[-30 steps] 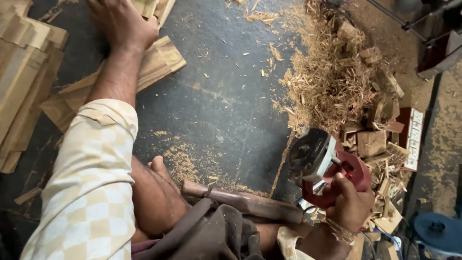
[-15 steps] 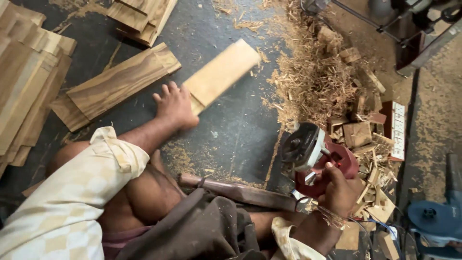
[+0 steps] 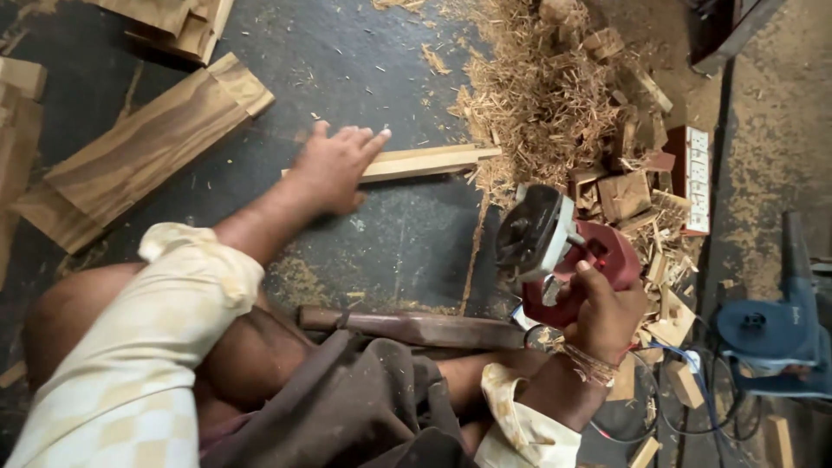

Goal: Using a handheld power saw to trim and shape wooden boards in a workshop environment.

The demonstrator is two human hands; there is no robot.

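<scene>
While left hand (image 3: 334, 166) rests flat and open on the wood strip (image 3: 429, 161) | strip's long axis runs left-right, toward shavings (image 3: 537, 95) | right hand (image 3: 607, 316) clenched around the red power planer (image 3: 559, 256), near right.

1. The left hand (image 3: 334, 165) reaches toward 12 o'clock, arm stretched out, palm down, fingers spread flat.
2. The right hand (image 3: 602, 316) sits at 4 o'clock, wrist bent, fingers curled in a tight grip.
</scene>
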